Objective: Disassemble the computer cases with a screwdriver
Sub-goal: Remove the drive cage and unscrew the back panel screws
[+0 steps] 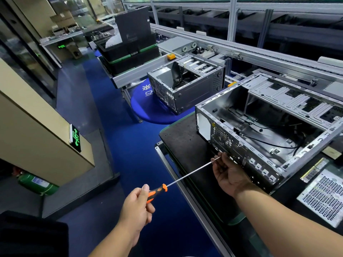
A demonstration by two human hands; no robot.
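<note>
Left hand (138, 204) grips screwdriver (182, 178) handle; right hand (229, 175) fingers curled round the shaft tip, by the case (269, 127) at right.

A single wide-angle view came from a camera worn on the person's head. It looked forward and down, close over both forearms and the bench (185, 138) edge, with the room's straight lines bowed by the lens.

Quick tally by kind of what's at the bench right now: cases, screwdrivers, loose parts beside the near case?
Open cases: 2, near, far
Screwdrivers: 1, left hand grips the handle, right hand steadies the shaft
Perforated metal units: 1
Memory sticks: 1
Total: 5
</note>
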